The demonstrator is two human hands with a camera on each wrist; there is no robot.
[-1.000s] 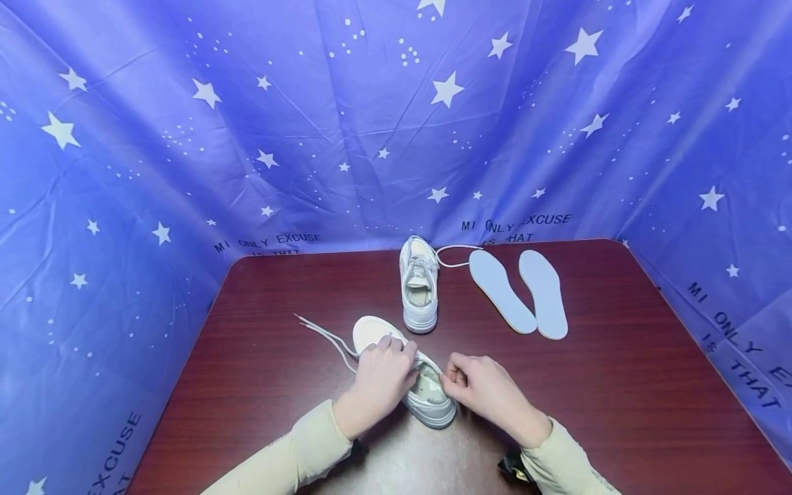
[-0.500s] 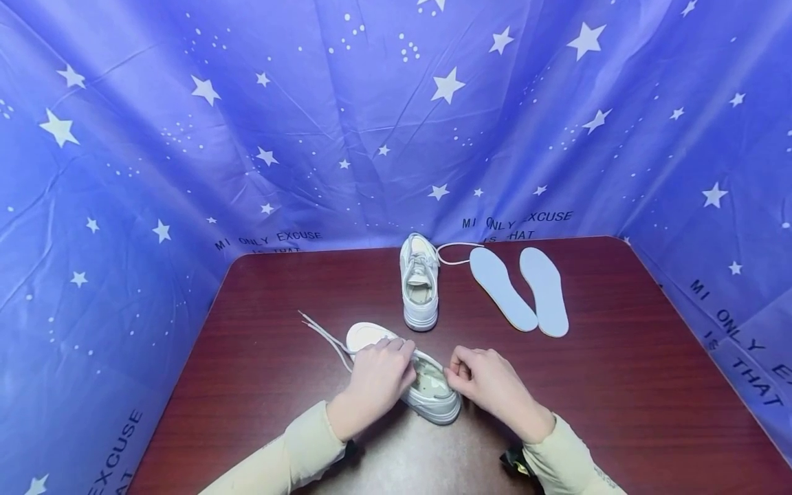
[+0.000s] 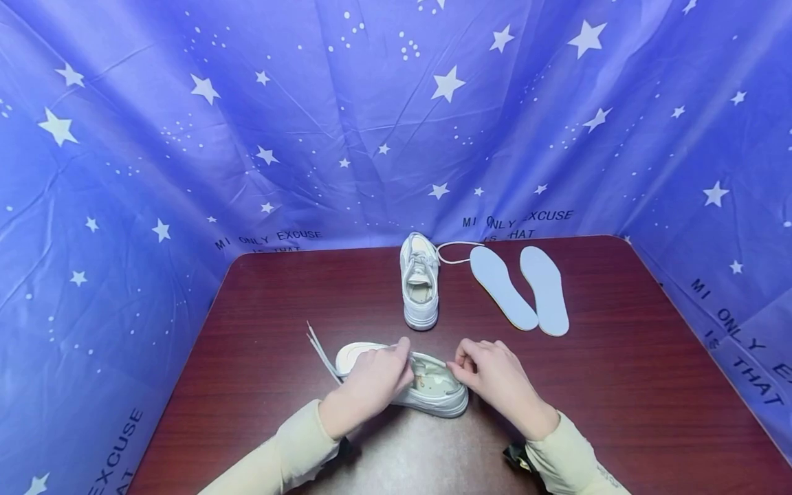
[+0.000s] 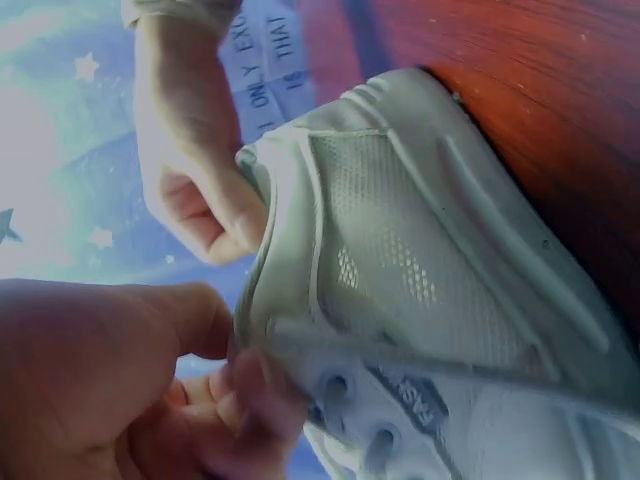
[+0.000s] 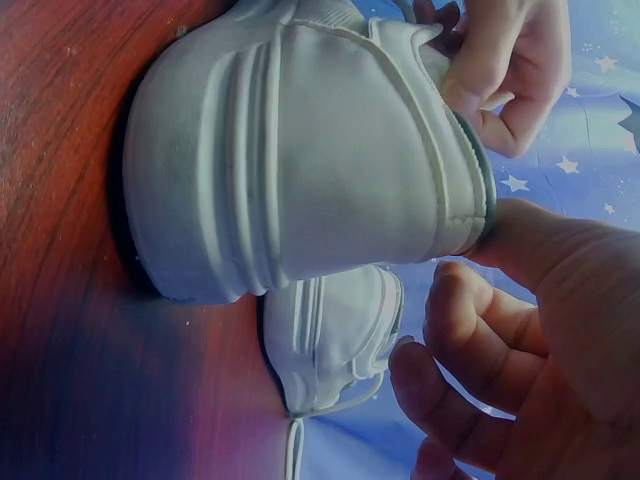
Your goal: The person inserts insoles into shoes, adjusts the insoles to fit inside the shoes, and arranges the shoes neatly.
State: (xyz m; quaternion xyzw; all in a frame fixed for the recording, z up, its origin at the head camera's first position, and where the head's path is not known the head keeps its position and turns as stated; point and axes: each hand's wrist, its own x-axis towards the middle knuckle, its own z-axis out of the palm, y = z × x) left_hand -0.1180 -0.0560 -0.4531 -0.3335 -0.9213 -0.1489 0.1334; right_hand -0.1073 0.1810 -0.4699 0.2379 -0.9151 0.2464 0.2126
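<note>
A white sneaker point(image 3: 436, 404) lies across the near middle of the table, toe to the left and opening facing up. My left hand point(image 3: 374, 381) grips it at the tongue and collar, near the eyelets; in the left wrist view a lace point(image 4: 450, 370) crosses the sneaker's side. At the heel, my right hand point(image 3: 495, 378) holds the collar edge, thumb against the rim in the right wrist view and fingers curled. The inside of the sneaker shows a pale lining. Its toe is partly hidden behind my left hand.
A second white sneaker point(image 3: 421, 302) stands farther back, toe away, its lace point(image 3: 454, 260) running right. Two pale insoles point(image 3: 504, 289) lie side by side at the back right. Starry blue cloth point(image 3: 371, 124) surrounds the dark red table point(image 3: 278, 295).
The near sneaker has turned so its toe swings left and nearer, and its heel moves right. Both hands move along with it, keeping their places on the collar.
</note>
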